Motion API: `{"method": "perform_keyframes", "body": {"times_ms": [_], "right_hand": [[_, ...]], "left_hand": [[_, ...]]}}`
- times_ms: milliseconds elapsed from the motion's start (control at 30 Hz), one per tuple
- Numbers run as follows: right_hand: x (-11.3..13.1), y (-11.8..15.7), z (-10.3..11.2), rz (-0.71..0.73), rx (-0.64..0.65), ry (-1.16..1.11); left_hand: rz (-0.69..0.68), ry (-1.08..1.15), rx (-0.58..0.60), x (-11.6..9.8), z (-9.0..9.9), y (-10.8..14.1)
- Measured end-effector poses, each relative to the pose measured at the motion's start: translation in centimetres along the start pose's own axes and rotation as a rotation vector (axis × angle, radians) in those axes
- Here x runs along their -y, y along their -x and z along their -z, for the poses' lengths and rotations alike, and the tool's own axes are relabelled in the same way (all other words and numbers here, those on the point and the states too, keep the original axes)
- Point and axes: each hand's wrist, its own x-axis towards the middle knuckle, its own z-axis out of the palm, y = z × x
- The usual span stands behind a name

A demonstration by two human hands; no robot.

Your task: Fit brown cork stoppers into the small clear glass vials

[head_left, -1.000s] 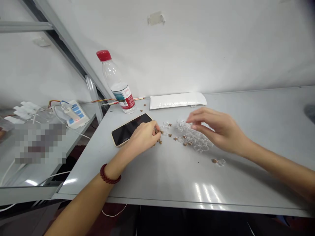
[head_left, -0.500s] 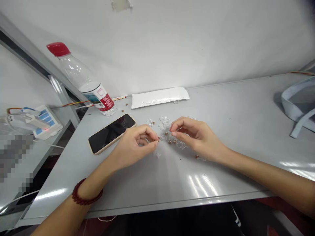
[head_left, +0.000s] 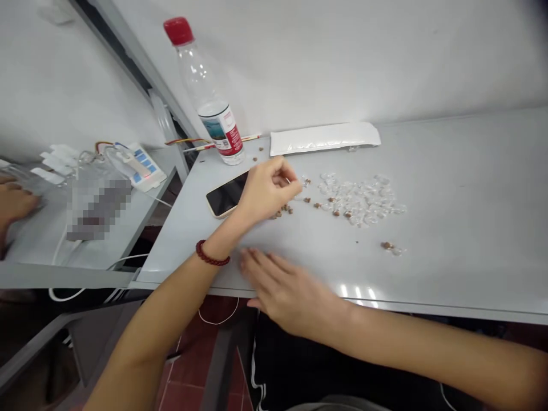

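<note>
Grey bench (head_left: 454, 274), against a white wall. Containers: one clear plastic bottle (head_left: 205, 74) with red cap, upright at upper left of centre; tiny clear glass vials (head_left: 359, 200) heaped right of centre; one vial (head_left: 397, 251) apart at lower right, a brown cork (head_left: 387, 245) at its mouth. Loose brown corks (head_left: 283, 212) lie just beside the left hand (head_left: 268, 191), which curls above a black smartphone (head_left: 226, 194); whether it pinches anything is hidden. Right hand (head_left: 286, 291) is open, fingers spread, near the bench's front edge, well apart from the vials. White foil packet (head_left: 325, 138) lies along the back. Another person's hand (head_left: 12, 202) rests at far left, on a neighbouring table (head_left: 43, 251).
</note>
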Motion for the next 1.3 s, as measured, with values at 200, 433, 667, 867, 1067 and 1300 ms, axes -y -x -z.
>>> {"method": "perform_keyframes", "body": {"times_ms": [200, 433, 667, 867, 1067, 1300], "right_hand": [[-0.9, 0.4, -0.2, -0.080, 0.137, -0.193], [-2.8, 1.1, 1.6, -0.194, 0.249, -0.453], [-5.6, 2.6, 3.1, -0.510, -0.079, -0.748], [-12.0, 3.0, 6.1, -1.164, -0.464, -1.161], [-18.5, 3.9, 7.3, -1.417, -0.656, -1.436], [-19.6, 7.0, 6.5, -0.926, -0.241, -0.935]], "left_hand": [[-0.097, 0.069, -0.114, 0.2, 1.1, -0.5], [-0.080, 0.002, -0.004, -1.1, 1.1, 0.4], [0.015, -0.014, 0.123, -2.1, 0.5, 1.4], [-0.004, -0.120, 0.223, -1.4, -0.3, 1.7], [0.004, -0.203, 0.297, -0.8, -1.3, 1.9], [-0.036, -0.269, 0.332, -1.9, -3.4, 0.4]]}}
